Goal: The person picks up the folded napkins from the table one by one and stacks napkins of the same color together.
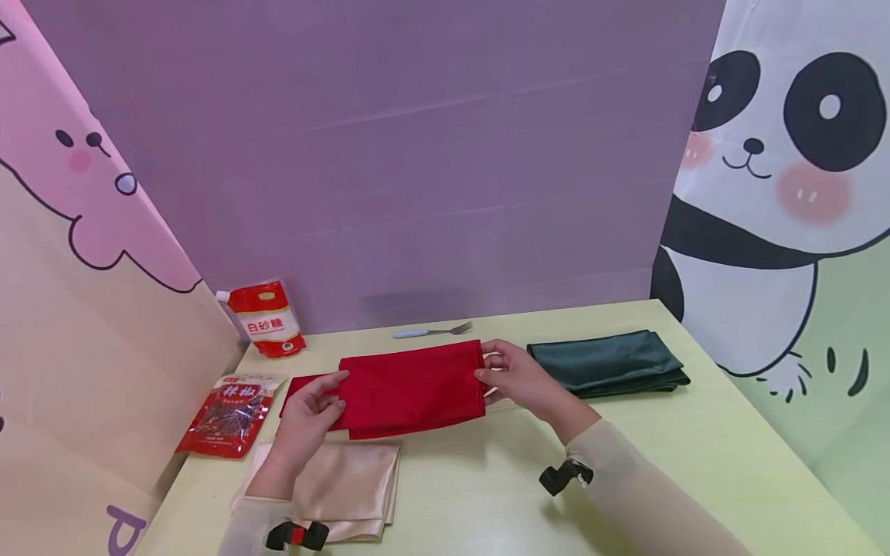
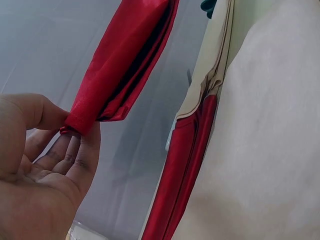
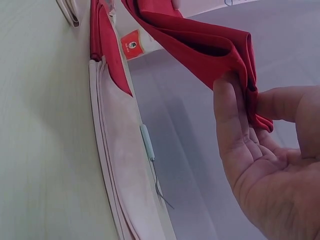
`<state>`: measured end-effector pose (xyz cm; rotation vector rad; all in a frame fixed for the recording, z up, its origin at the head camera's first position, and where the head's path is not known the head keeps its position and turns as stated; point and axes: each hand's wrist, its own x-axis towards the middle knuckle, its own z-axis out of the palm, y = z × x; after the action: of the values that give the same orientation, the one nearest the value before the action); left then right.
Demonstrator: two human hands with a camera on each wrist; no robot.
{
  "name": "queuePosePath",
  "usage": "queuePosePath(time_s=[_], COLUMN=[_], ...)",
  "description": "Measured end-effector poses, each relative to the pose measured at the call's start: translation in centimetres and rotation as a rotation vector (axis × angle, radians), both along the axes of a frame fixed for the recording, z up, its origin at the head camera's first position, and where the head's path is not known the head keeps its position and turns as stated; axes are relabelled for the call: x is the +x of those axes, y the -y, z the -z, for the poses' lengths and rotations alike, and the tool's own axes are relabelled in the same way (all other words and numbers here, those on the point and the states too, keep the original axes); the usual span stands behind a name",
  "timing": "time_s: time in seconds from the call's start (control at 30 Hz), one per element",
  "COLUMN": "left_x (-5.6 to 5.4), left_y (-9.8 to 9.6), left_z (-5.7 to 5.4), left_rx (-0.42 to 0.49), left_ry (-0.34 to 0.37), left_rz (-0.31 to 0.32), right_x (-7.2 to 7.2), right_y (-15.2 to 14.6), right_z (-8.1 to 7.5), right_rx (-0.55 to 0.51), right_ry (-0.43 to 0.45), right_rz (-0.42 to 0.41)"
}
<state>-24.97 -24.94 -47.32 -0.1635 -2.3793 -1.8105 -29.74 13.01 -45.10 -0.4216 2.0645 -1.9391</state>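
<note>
Pinching one folded red cloth [image 1: 413, 394] from both ends, two hands hold it raised above the table [image 1: 487, 494]. The left hand [image 1: 313, 413] has its corner between thumb and fingers; the right hand [image 1: 521, 378] grasps the opposite end the same way. Below it I see a second red cloth [image 2: 177, 170] lying folded against one pale cloth [image 3: 125, 160], both partly hidden from above. One champagne cloth [image 1: 348, 479] lies nearer the person, beside the left forearm. Off to the right sits one dark green bundle [image 1: 605, 359], folded in layers. A single fork [image 1: 434, 332] with a pale handle rests behind, near the purple wall [image 1: 417, 154]. Over on the left are two packets: a red pouch [image 1: 229, 417] lying down and, behind it, a red-and-white bag [image 1: 267, 324] with a white cap. Each wrist carries one small black device [image 1: 566, 476].
</note>
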Motion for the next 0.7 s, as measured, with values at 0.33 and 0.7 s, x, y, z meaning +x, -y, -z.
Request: queuePosePath(time_s=[0.33, 0.7], left_x=[0.1, 0.0], left_y=[1.2, 2.3], left_z=[-0.4, -0.5], left_rx=[-0.01, -0.024], left_ry=[0.04, 0.079], left_rz=[0.011, -0.066], right_x=[-0.7, -1.3], right_y=[1.5, 3.3], right_z=[0.1, 0.3], right_rx=[0.003, -0.016], right_ry=[0.001, -0.001], right_rz=[0.01, -0.003])
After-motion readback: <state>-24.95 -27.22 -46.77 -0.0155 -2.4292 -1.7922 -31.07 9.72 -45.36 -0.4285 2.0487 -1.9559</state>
